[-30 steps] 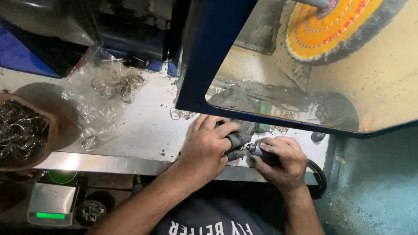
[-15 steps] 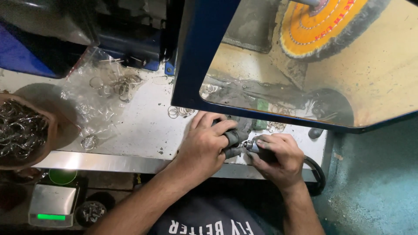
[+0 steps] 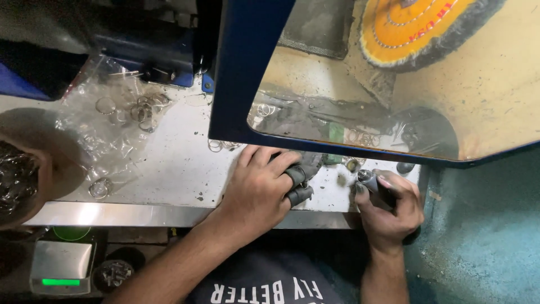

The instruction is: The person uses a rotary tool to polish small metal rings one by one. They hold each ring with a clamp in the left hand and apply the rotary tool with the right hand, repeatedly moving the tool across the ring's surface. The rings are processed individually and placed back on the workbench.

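Observation:
My left hand (image 3: 259, 188) rests on the white bench top (image 3: 169, 169) near its front edge. Dark finger guards cover two of its fingertips, and the fingers curl around something small that I cannot make out. My right hand (image 3: 391, 211) is a short way to the right, shut on a dark rod-shaped tool (image 3: 374, 186) with a metal tip that points up and left. A yellow cloth buffing wheel (image 3: 419, 28) shows behind the tinted shield (image 3: 478, 112) of a blue-framed hood (image 3: 247, 73).
Clear plastic bags with several metal rings (image 3: 135, 110) lie on the bench at the left. A brown bowl of metal parts (image 3: 17, 174) stands at the far left. A small scale with a green display (image 3: 59, 270) sits under the bench edge. Loose rings (image 3: 222, 145) lie by the hood.
My two hands were pressed together at the bench edge. They have drawn apart, the right one moving right with the tool. The view has shifted slightly.

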